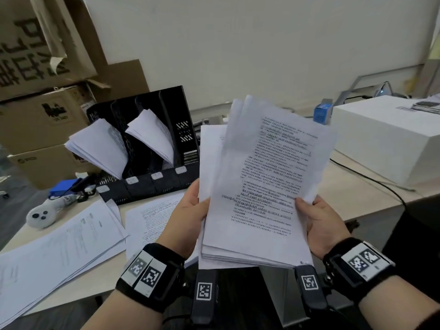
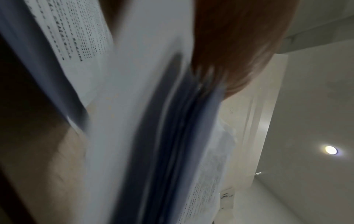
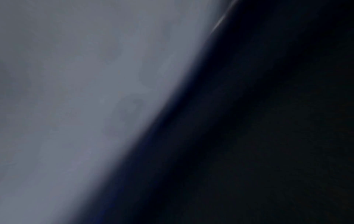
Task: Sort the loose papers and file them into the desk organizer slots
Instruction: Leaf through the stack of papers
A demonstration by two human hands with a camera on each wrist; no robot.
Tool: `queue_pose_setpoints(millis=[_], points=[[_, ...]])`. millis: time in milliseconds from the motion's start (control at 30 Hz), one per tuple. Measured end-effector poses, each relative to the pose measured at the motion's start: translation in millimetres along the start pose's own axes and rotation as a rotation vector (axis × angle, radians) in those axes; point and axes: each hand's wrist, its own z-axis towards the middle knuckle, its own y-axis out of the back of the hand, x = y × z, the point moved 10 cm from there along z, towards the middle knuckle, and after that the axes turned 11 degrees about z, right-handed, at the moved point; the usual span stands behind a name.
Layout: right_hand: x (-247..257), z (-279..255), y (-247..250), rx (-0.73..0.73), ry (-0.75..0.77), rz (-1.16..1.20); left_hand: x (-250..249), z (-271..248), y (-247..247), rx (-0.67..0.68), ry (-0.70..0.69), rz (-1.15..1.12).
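Note:
I hold a thick stack of printed papers [image 1: 259, 191] upright above the desk's front edge. My left hand [image 1: 190, 210] grips its left edge, thumb on the front. My right hand [image 1: 319, 222] grips the right edge, thumb on the top sheet. The black desk organizer [image 1: 147, 148] stands behind and to the left, with paper bundles leaning in two of its slots [image 1: 100, 146]. In the left wrist view the stack's edge [image 2: 172, 136] fills the frame, blurred, with a finger [image 2: 239, 45] against it. The right wrist view shows only blurred grey paper [image 3: 86, 106] and darkness.
Loose printed sheets [image 1: 59, 239] lie spread on the desk [image 1: 352, 194] at the left, more under the stack [image 1: 154, 215]. Cardboard boxes [image 1: 42, 91] rise behind the organizer. A white box [image 1: 385, 139] sits at the right, a black cable [image 1: 371, 182] in front of it. A small grey device [image 1: 40, 216] lies far left.

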Motion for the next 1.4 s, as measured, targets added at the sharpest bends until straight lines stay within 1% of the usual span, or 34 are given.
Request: queue_pose_setpoints(millis=[67, 167, 200, 300, 433, 500, 600, 733, 833, 967, 1067, 1200, 1300, 1400], points=[[2, 1, 0, 0.01, 0.025, -0.015, -4, 1, 4, -0.034, -0.022, 0.025], [6, -1, -1, 0.018, 0.072, -0.064, 1, 2, 14, -0.13, 0.022, 0.064], [6, -1, -2, 0.027, 0.081, -0.085, 3, 3, 15, -0.144, 0.036, 0.067], [5, -2, -4, 0.035, 0.086, -0.131, 7, 2, 9, -0.117, 0.088, 0.091], [4, -3, -7, 0.046, 0.079, -0.151, 2, 0, 9, -0.12, 0.052, 0.106], [5, -5, -11, 0.073, 0.076, -0.154, 3, 1, 13, -0.144, 0.046, 0.08], [7, -5, -10, 0.064, 0.091, -0.169, 4, 3, 16, -0.17, 0.052, 0.03], [8, -2, 1, -0.017, 0.111, -0.199, 2, 1, 14, -0.19, 0.034, -0.019], [9, -2, 10, -0.099, 0.118, -0.165, 0, 2, 14, -0.203, 0.014, -0.013], [18, -6, 21, -0.176, 0.136, -0.077, -3, 3, 17, -0.224, -0.007, -0.018], [21, -5, 38, -0.271, 0.147, -0.031, -2, 4, 19, -0.229, -0.002, -0.052], [9, 2, 66, -0.39, 0.074, 0.131, -1, 4, 19, -0.222, 0.002, -0.08], [7, -2, 45, -0.297, 0.041, 0.14, -3, 5, 16, -0.206, -0.015, -0.072], [10, 3, 40, -0.239, 0.081, 0.083, -6, 4, 16, -0.207, -0.026, -0.034]])
